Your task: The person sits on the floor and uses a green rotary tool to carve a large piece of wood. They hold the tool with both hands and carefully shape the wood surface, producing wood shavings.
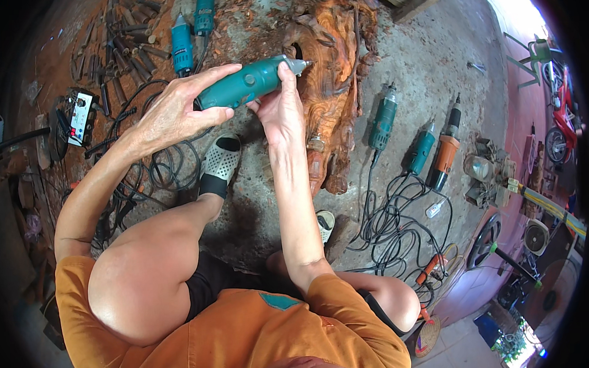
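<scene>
The rotary tool (pixel 239 87) looks smooth plastic, the carving (pixel 327 95) glossy wood, the floor (pixel 426 59) rough concrete.

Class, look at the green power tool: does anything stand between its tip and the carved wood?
Nothing visible does. The left hand holds the rear of the green power tool, the right hand its nose, and the tip overlaps the carved wood in this view; actual contact is unclear.

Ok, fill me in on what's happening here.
A person's left hand grips the rear of a green power tool while the right hand holds it near its nose. The tip points at a carved reddish-brown wood piece; contact is unclear. Two more green tools and an orange one lie on the floor to the right.
</scene>
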`<act>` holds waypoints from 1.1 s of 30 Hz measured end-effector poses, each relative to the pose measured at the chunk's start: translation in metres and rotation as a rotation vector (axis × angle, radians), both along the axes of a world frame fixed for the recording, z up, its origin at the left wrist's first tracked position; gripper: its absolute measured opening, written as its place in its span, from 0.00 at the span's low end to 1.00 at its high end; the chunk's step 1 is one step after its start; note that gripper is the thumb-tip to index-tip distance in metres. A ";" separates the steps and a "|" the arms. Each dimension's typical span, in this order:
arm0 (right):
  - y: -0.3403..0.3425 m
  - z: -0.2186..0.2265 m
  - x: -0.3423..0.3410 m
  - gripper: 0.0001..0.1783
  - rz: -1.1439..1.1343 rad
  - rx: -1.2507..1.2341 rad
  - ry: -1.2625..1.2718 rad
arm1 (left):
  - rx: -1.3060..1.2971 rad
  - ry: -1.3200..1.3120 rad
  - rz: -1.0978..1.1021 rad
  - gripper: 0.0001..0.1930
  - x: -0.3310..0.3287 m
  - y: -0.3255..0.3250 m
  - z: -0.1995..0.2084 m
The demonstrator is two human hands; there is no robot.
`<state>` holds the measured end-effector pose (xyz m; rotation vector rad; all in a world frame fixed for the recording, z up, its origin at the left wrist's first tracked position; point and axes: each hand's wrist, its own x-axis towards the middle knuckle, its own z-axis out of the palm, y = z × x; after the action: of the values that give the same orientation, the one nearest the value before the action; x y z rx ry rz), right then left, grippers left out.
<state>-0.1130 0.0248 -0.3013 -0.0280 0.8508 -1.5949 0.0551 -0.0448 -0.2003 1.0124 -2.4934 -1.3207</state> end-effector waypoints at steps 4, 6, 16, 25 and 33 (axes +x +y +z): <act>0.002 -0.002 0.002 0.28 -0.016 0.008 0.010 | -0.016 0.013 -0.010 0.37 0.001 0.000 0.000; 0.003 -0.003 0.002 0.28 -0.014 0.010 0.013 | -0.015 0.015 -0.012 0.37 0.001 0.000 0.001; 0.007 0.003 0.008 0.29 -0.034 -0.003 -0.006 | 0.004 -0.004 -0.025 0.37 0.004 0.000 0.005; 0.008 0.002 0.008 0.28 -0.034 0.009 -0.027 | 0.022 -0.034 -0.038 0.38 0.006 -0.001 0.005; 0.012 0.006 0.012 0.28 -0.038 -0.005 -0.051 | 0.025 -0.036 -0.051 0.38 0.009 -0.001 0.008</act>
<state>-0.1007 0.0365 -0.2954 0.0254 0.8120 -1.6270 0.0636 -0.0459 -0.1923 0.9928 -2.5516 -1.3627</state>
